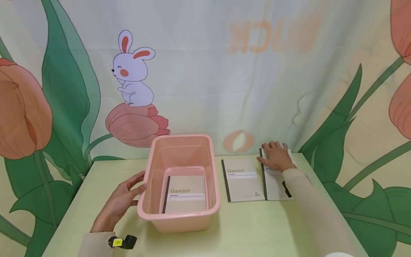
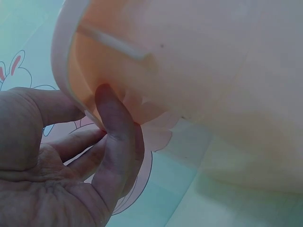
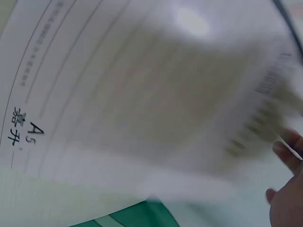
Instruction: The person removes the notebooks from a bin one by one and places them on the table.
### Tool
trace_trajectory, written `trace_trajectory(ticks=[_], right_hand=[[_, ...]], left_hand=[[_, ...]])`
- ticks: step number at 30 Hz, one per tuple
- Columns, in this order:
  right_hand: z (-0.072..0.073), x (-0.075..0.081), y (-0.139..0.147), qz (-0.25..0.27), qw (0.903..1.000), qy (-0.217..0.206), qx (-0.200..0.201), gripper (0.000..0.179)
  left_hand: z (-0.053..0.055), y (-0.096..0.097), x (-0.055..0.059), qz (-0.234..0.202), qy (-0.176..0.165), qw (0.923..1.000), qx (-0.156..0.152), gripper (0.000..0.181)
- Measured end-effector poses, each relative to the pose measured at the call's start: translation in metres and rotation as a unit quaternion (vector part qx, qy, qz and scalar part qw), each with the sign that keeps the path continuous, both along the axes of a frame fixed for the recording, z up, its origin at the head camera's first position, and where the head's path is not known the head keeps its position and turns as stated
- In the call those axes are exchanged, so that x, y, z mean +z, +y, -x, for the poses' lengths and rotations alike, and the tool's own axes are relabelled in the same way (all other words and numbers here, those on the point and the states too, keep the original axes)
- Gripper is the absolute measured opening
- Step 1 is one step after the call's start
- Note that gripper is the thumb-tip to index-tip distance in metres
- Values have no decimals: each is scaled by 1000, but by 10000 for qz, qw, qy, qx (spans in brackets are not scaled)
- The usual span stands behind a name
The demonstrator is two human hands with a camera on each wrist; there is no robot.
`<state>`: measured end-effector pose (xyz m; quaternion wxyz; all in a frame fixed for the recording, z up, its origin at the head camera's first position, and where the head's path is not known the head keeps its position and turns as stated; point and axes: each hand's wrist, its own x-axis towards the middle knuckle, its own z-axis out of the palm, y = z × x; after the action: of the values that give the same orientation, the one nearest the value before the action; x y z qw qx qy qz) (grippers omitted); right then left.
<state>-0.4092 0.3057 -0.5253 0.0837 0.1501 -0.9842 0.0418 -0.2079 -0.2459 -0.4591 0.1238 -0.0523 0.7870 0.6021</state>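
A pink plastic basin (image 1: 179, 225) stands on the table, with a Gambit notebook (image 1: 186, 203) lying inside. My left hand (image 1: 123, 198) grips its left rim; in the left wrist view the thumb and fingers (image 2: 116, 123) pinch the rim between them. To the basin's right lies a second Gambit notebook (image 1: 242, 178) with a dark spine. Beside it is a third notebook (image 1: 274, 187), and my right hand (image 1: 276, 157) is over its upper part with fingers spread near the top edge. The right wrist view shows this notebook's lined cover (image 3: 142, 104), blurred, with the hand (image 3: 289, 184) at its far end.
The pale green table (image 1: 250, 228) meets a printed curtain (image 1: 192, 71) along its back edge. The curtain shows a rabbit, tulips and large leaves. A black strap device with a yellow label (image 1: 118, 242) is on the left wrist.
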Motion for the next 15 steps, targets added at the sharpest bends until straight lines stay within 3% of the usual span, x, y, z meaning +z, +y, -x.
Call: trace_trajectory(ticks=[7,11,15], right_hand=[[-4,7,-9,-38,9993,-375,8,69],[-12,18,-14,-88,9996,-222,153,67],[-25,39,-21,-138,9993,114,338,64]], left_hand=[[-1,1,-2,-3,-50,10000,28,66],[-1,1,-1,-37,-50,10000,20,66],[-2,1,0,-29,15,10000,1,66]])
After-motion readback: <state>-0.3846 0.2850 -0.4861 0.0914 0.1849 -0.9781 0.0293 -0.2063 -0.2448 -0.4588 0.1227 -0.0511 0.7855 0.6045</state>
